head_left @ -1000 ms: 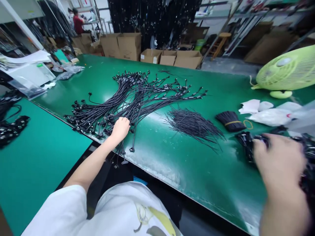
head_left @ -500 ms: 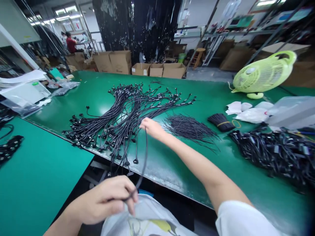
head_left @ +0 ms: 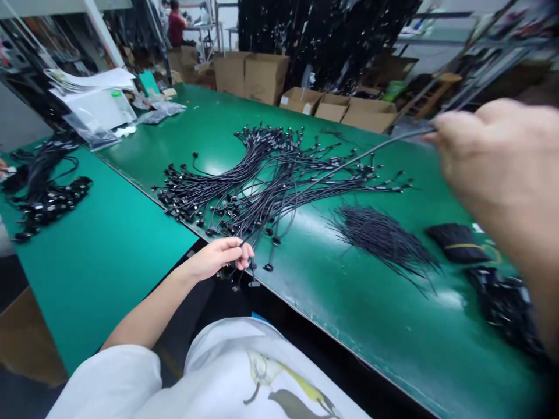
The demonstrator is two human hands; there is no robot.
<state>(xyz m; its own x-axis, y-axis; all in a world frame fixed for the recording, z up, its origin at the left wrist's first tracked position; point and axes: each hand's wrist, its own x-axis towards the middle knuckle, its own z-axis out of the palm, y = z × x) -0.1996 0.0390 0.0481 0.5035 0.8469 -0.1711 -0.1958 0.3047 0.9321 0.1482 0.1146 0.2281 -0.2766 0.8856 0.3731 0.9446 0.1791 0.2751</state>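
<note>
A black cable (head_left: 367, 153) runs stretched between my two hands, above the pile on the table. My left hand (head_left: 227, 256) is closed on it at the table's near edge, with a small connector just below the fingers. Raised high at the right, close to the camera, my right hand (head_left: 484, 145) pinches the cable's other end; that hand is somewhat blurred. Beneath lies a spread of black cables (head_left: 262, 180) with connectors at both ends, several hanging over the edge. To their right is a loose heap of thin black ties (head_left: 384, 238).
The green table (head_left: 349, 314) has a banded black bundle (head_left: 456, 243) and more dark cables (head_left: 502, 308) at right. More cables (head_left: 48, 198) lie on the left table. Papers and a white box (head_left: 96, 107) stand back left. Cardboard boxes (head_left: 266, 75) and a seated person (head_left: 175, 26) are beyond.
My right hand has swept up and to the right, pulling the cable out straight. My left hand has moved forward to the table edge. The view has turned left and downward.
</note>
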